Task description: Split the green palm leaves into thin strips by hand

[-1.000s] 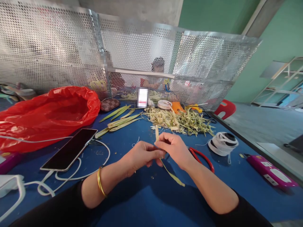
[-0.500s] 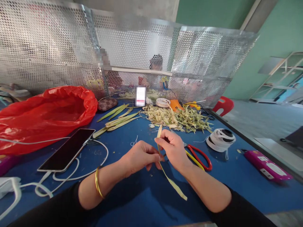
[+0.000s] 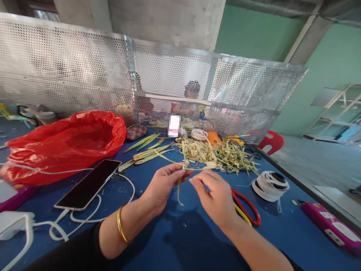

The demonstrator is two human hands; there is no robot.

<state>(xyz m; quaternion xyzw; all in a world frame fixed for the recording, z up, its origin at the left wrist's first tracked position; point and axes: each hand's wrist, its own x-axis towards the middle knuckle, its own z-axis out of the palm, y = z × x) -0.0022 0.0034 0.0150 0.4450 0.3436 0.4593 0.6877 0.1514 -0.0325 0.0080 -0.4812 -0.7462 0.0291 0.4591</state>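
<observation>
Between my left hand's thumb and fingers is a small knot of crossed pale leaf strips. Strip ends stick out from it upward, to the left and to the right, and one hangs below the fingers. Just right of the knot, my right hand has its fingers curled in toward the thumb. Its fingertips are slightly blurred, and I cannot make out what they hold. Partly hidden behind the right hand lie scissors with red and yellow handles.
Behind my hands are a pile of leaf scraps and several long green leaves. At left lie a red plastic bag and a phone on a white cable. At right are a white ribbon roll and a purple box.
The strip that slanted down between both hands now shows as a crossed knot in my left hand. My right hand has moved off it, lower and to the right. The view has tipped upward.
</observation>
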